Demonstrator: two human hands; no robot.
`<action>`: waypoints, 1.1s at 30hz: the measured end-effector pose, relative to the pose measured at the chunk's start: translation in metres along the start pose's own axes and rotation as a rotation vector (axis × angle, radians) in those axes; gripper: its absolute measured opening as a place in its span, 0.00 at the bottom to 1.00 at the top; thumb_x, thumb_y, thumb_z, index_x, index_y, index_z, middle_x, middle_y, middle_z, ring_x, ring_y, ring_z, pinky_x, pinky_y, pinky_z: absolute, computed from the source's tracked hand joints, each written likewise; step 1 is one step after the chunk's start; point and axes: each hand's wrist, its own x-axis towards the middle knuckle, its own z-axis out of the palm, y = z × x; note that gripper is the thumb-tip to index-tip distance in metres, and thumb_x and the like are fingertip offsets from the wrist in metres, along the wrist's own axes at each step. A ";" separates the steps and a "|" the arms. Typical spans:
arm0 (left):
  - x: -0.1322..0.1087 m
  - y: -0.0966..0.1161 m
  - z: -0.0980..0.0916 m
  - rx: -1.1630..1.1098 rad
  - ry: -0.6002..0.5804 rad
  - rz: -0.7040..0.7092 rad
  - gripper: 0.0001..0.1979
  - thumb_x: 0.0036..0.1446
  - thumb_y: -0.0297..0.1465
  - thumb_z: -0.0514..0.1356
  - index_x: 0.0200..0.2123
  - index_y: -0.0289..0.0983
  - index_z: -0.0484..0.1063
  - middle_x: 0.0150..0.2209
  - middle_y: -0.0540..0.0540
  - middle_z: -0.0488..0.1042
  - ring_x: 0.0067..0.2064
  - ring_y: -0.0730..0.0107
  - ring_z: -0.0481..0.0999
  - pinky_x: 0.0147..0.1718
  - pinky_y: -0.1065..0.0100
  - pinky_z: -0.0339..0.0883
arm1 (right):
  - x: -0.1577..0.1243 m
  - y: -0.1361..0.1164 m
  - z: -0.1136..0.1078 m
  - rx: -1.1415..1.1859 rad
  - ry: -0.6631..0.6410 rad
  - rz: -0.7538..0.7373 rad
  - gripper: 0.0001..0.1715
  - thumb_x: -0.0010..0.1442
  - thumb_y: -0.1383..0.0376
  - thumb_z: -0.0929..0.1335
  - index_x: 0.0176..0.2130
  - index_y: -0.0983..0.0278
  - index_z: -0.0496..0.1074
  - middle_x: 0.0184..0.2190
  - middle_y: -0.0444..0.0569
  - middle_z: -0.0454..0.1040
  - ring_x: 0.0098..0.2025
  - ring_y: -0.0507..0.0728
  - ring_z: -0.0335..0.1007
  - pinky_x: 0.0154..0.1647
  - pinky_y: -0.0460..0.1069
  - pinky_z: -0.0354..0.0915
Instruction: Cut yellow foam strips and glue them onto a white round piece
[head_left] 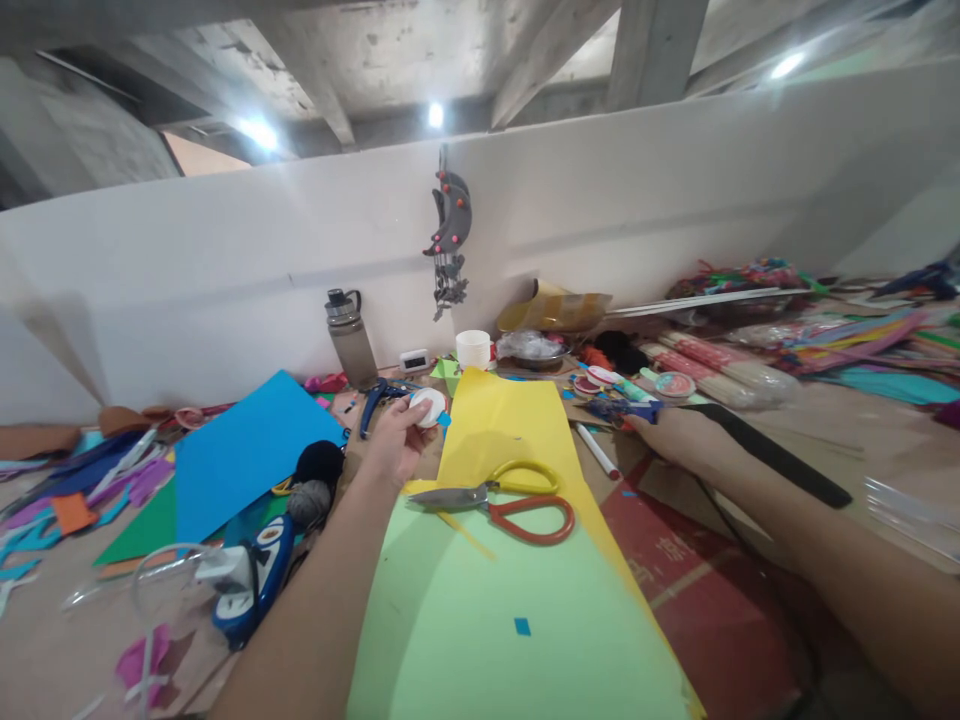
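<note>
My left hand (396, 438) is stretched forward over the table, fingers closed round a small white round object (429, 406), possibly a roll of tape. My right hand (660, 428) reaches toward the clutter at the back right, its fingers at a blue and purple item (622, 408); whether it grips that item is unclear. Between my arms lie a light green sheet (510, 610) and a yellow sheet (510, 425). Two pairs of scissors (502, 500), one with yellow handles and one with red, rest on the paper.
A blue sheet (247, 450) lies at the left with paper scraps. A grey water bottle (351, 340), a white cup (472, 350) and a white marker (596, 450) are near the white back wall. A black strap (772, 450) and craft supplies cover the right side.
</note>
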 end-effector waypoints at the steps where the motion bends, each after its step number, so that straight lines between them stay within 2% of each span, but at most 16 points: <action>1: 0.000 0.000 0.001 -0.004 0.007 -0.003 0.11 0.44 0.25 0.68 0.33 0.32 0.74 0.29 0.47 0.76 0.24 0.77 0.71 0.20 0.77 0.66 | -0.005 -0.004 -0.002 -0.018 0.058 -0.021 0.19 0.51 0.55 0.71 0.19 0.61 0.64 0.17 0.53 0.66 0.28 0.64 0.70 0.30 0.54 0.60; 3: -0.001 -0.001 0.002 -0.009 0.024 -0.013 0.11 0.43 0.24 0.68 0.33 0.32 0.73 0.29 0.47 0.76 0.24 0.77 0.72 0.19 0.76 0.66 | -0.017 -0.019 -0.003 -0.045 0.243 -0.205 0.14 0.50 0.59 0.72 0.22 0.62 0.66 0.24 0.58 0.70 0.33 0.66 0.70 0.33 0.56 0.60; 4: -0.001 -0.001 0.003 -0.011 0.029 -0.019 0.12 0.43 0.24 0.68 0.33 0.32 0.73 0.29 0.47 0.76 0.24 0.77 0.72 0.20 0.76 0.66 | -0.022 -0.031 -0.003 -0.082 0.254 -0.375 0.10 0.53 0.61 0.70 0.25 0.63 0.68 0.29 0.60 0.71 0.36 0.65 0.69 0.36 0.56 0.61; 5: -0.001 -0.001 0.003 -0.012 0.031 -0.028 0.12 0.42 0.24 0.68 0.33 0.32 0.73 0.29 0.47 0.76 0.24 0.77 0.72 0.20 0.76 0.66 | -0.028 -0.045 -0.002 -0.086 0.198 -0.546 0.06 0.56 0.63 0.68 0.28 0.63 0.70 0.32 0.59 0.72 0.38 0.64 0.69 0.39 0.55 0.61; 7: -0.001 -0.001 0.003 -0.014 0.028 -0.042 0.12 0.42 0.25 0.68 0.33 0.32 0.73 0.28 0.47 0.76 0.24 0.77 0.72 0.20 0.76 0.65 | -0.039 -0.077 0.006 -0.003 0.017 -0.780 0.07 0.59 0.66 0.65 0.32 0.62 0.72 0.34 0.55 0.73 0.40 0.61 0.68 0.42 0.53 0.62; 9: -0.001 -0.002 0.002 -0.016 0.028 -0.043 0.12 0.43 0.25 0.68 0.34 0.33 0.73 0.28 0.48 0.76 0.24 0.78 0.71 0.19 0.77 0.64 | -0.048 -0.111 0.019 0.059 -0.113 -0.941 0.08 0.60 0.67 0.64 0.36 0.62 0.74 0.39 0.54 0.74 0.43 0.59 0.68 0.46 0.53 0.61; 11: -0.001 -0.001 0.001 -0.014 0.029 -0.031 0.12 0.43 0.25 0.68 0.34 0.33 0.73 0.28 0.48 0.76 0.24 0.77 0.71 0.19 0.77 0.63 | -0.053 -0.139 0.035 0.006 -0.262 -1.055 0.10 0.60 0.69 0.64 0.38 0.62 0.75 0.42 0.53 0.74 0.44 0.58 0.67 0.47 0.51 0.60; 15: -0.001 0.000 -0.001 -0.023 -0.005 -0.007 0.13 0.43 0.26 0.69 0.34 0.34 0.73 0.30 0.48 0.76 0.26 0.77 0.72 0.20 0.76 0.64 | -0.048 -0.166 0.068 -0.141 -0.367 -1.039 0.12 0.52 0.76 0.67 0.34 0.63 0.77 0.39 0.53 0.76 0.40 0.59 0.66 0.39 0.51 0.57; 20: -0.003 -0.001 -0.001 -0.015 -0.044 -0.030 0.14 0.43 0.27 0.69 0.36 0.33 0.74 0.31 0.47 0.76 0.28 0.76 0.73 0.23 0.75 0.67 | -0.035 -0.168 0.090 -0.180 -0.379 -0.988 0.07 0.47 0.76 0.70 0.25 0.65 0.73 0.32 0.55 0.74 0.38 0.61 0.66 0.37 0.52 0.56; 22: -0.004 -0.002 -0.001 -0.017 -0.054 -0.033 0.14 0.44 0.27 0.69 0.36 0.33 0.74 0.32 0.47 0.76 0.29 0.76 0.73 0.25 0.75 0.68 | -0.033 -0.167 0.088 -0.151 -0.366 -0.978 0.06 0.46 0.75 0.70 0.23 0.64 0.72 0.31 0.55 0.74 0.39 0.62 0.66 0.38 0.52 0.57; 24: -0.004 -0.003 -0.002 -0.020 -0.055 -0.027 0.14 0.43 0.27 0.69 0.36 0.33 0.73 0.32 0.47 0.76 0.29 0.76 0.73 0.25 0.75 0.68 | -0.034 -0.166 0.080 -0.019 -0.350 -0.923 0.06 0.46 0.74 0.70 0.25 0.63 0.71 0.31 0.53 0.74 0.38 0.61 0.66 0.38 0.52 0.57; 29: -0.007 -0.004 -0.002 0.024 -0.061 -0.004 0.17 0.43 0.30 0.70 0.38 0.36 0.72 0.34 0.48 0.76 0.32 0.73 0.75 0.25 0.74 0.68 | -0.035 -0.163 0.053 0.377 -0.320 -0.745 0.05 0.57 0.67 0.63 0.34 0.61 0.68 0.29 0.46 0.73 0.30 0.54 0.68 0.31 0.47 0.60; 31: -0.007 -0.005 -0.001 0.067 -0.038 -0.003 0.18 0.42 0.31 0.70 0.38 0.37 0.72 0.34 0.48 0.76 0.31 0.73 0.75 0.25 0.73 0.67 | -0.036 -0.163 0.045 0.537 -0.347 -0.670 0.06 0.57 0.65 0.62 0.35 0.62 0.67 0.29 0.44 0.73 0.25 0.51 0.67 0.27 0.46 0.59; 33: -0.007 -0.006 0.000 0.115 0.015 0.002 0.18 0.41 0.32 0.70 0.38 0.37 0.72 0.33 0.48 0.76 0.30 0.74 0.74 0.23 0.74 0.65 | -0.038 -0.166 0.039 0.586 -0.326 -0.639 0.08 0.58 0.63 0.62 0.32 0.62 0.68 0.27 0.43 0.72 0.22 0.50 0.64 0.24 0.45 0.57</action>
